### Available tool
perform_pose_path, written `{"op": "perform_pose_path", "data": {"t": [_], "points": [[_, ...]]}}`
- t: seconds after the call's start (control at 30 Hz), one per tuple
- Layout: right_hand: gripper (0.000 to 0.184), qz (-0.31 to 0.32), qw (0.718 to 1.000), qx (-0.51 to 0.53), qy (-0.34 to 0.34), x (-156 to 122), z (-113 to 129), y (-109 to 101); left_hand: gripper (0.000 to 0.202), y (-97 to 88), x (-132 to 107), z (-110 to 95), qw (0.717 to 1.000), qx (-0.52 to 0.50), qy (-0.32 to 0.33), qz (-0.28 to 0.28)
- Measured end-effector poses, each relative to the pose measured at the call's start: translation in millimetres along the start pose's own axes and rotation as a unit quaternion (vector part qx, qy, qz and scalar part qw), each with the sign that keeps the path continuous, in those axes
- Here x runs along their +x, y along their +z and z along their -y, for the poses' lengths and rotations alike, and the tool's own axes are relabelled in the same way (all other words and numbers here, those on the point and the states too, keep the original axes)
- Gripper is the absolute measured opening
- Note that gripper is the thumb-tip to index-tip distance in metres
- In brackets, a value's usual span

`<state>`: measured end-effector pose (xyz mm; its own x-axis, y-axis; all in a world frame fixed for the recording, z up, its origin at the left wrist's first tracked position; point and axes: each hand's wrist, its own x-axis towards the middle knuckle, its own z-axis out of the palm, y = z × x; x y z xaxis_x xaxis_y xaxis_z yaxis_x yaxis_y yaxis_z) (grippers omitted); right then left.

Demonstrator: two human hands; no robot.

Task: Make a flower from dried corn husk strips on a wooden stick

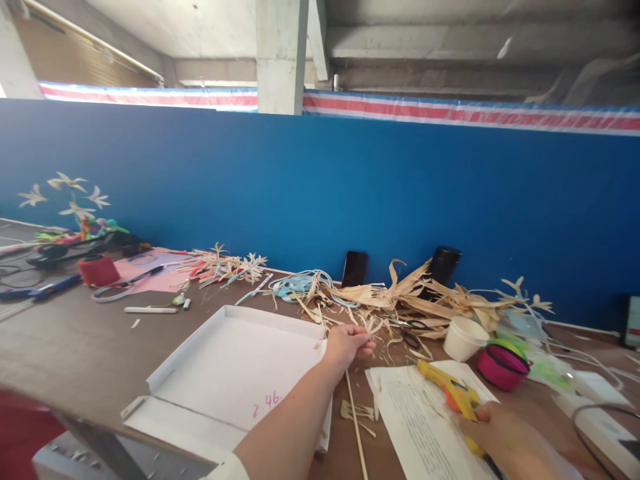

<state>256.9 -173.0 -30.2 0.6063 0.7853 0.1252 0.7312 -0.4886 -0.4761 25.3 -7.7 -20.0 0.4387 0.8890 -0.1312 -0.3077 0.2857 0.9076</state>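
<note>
My left hand (347,348) reaches over the right edge of a white open box (250,360), its fingers pinched together. At its fingertips is a small pale husk flower (371,325) with thin pointed petals. Below that hand a thin wooden stick (356,427) runs toward me; whether the hand touches it I cannot tell. My right hand (505,440), blurred, is wrapped round a yellow glue gun (453,390) above printed paper sheets (400,407). Beyond my left hand, dry corn husks (400,297) and scraps are heaped, with black-handled scissors (413,333) among them.
A white cup (465,339) and a pink round container (503,365) stand right of the husks. A phone (355,268) and a black cylinder (445,263) are near the blue partition (320,193). Leftward lie finished husk flowers (75,193), a red roll (98,270) and a white stick (150,310).
</note>
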Motion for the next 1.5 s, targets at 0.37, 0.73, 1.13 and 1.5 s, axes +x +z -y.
{"op": "perform_pose_path", "data": {"t": [0.37, 0.73, 1.13, 1.5], "points": [[0.025, 0.011, 0.992, 0.114, 0.043, -24.4, 43.6, -19.0, 0.009, 1.0, -0.6, -1.8, 1.0, -0.026, -0.005, -0.009], [0.054, -0.029, 0.899, 0.436, -0.012, -49.4, 96.4, -13.2, 0.016, 1.3, -1.8, -3.1, 0.999, -0.035, 0.009, 0.002], [0.041, 0.008, 0.96, 0.278, -0.04, -63.7, 121.2, -8.6, 0.024, -1.2, 2.2, 3.0, 0.999, -0.037, 0.024, 0.016], [0.048, 0.03, 0.98, 0.187, -0.064, -45.6, 101.1, 9.0, 0.019, 1.0, -0.4, 0.1, 0.998, -0.049, 0.028, 0.024]]}}
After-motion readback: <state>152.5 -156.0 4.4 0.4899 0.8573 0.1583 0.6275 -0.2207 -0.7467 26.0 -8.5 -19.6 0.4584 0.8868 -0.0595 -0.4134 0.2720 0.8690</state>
